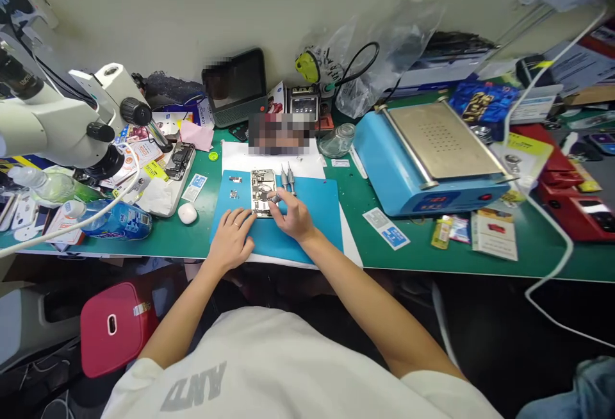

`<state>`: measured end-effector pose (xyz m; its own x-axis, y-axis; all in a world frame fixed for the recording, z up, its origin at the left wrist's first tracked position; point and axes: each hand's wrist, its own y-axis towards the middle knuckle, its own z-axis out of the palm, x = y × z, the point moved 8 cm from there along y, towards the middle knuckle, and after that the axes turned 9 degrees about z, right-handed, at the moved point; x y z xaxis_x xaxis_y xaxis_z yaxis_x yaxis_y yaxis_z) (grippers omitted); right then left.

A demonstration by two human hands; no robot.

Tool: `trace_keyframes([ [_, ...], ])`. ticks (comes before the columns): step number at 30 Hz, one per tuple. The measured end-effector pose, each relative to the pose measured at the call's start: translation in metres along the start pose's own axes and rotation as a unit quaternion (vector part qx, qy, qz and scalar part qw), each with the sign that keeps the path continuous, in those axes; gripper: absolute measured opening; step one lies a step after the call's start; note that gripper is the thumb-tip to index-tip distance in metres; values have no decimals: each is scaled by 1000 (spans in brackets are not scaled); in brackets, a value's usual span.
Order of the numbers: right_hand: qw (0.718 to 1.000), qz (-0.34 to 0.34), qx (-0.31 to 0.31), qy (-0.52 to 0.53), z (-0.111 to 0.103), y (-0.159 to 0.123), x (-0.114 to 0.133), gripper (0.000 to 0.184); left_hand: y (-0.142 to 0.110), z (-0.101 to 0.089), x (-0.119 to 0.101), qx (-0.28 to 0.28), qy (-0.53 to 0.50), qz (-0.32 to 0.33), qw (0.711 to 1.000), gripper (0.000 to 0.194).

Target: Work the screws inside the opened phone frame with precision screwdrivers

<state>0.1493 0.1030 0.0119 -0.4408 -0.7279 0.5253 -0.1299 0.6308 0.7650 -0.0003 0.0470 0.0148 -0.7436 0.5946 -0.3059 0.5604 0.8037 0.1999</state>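
Note:
An opened phone [257, 187] with its inner parts exposed lies on a blue mat [307, 233]. My left hand [231, 238] rests flat on the mat with fingers stretched out, fingertips by the phone's lower left edge. Over the phone's right side, my right hand [294, 216] is closed in a pinch; what sits in its fingertips is dark and too small to name. Two slim screwdrivers [288, 179] lie just right of the phone. On its left are two small metal parts, an upper one [235, 180] and a lower one [234, 194].
A blue heating machine [384, 169] with a metal plate stands to the right. On the left are a microscope [52, 127], a blue bottle [118, 219], a white round case [187, 213] and another opened phone [180, 161]. A glass jar [337, 141] stands behind the mat.

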Motion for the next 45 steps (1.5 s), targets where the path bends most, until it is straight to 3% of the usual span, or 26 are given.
trace_keyframes([
  [6, 999, 18, -2, 44, -1, 5, -1, 65, 2, 1, 2, -1, 1, -7, 1000, 58],
  [16, 997, 56, 4, 60, -2, 4, -8, 56, 0, 4, 0, 8, 7, 13, 1000, 53],
  [29, 993, 23, 78, 86, 18, 0, 0, 53, 1, 6, 5, -9, 5, 4, 1000, 54],
  [45, 991, 33, 112, 67, 22, -2, -1, 50, 2, 8, 6, -19, -7, 2, 1000, 55],
])
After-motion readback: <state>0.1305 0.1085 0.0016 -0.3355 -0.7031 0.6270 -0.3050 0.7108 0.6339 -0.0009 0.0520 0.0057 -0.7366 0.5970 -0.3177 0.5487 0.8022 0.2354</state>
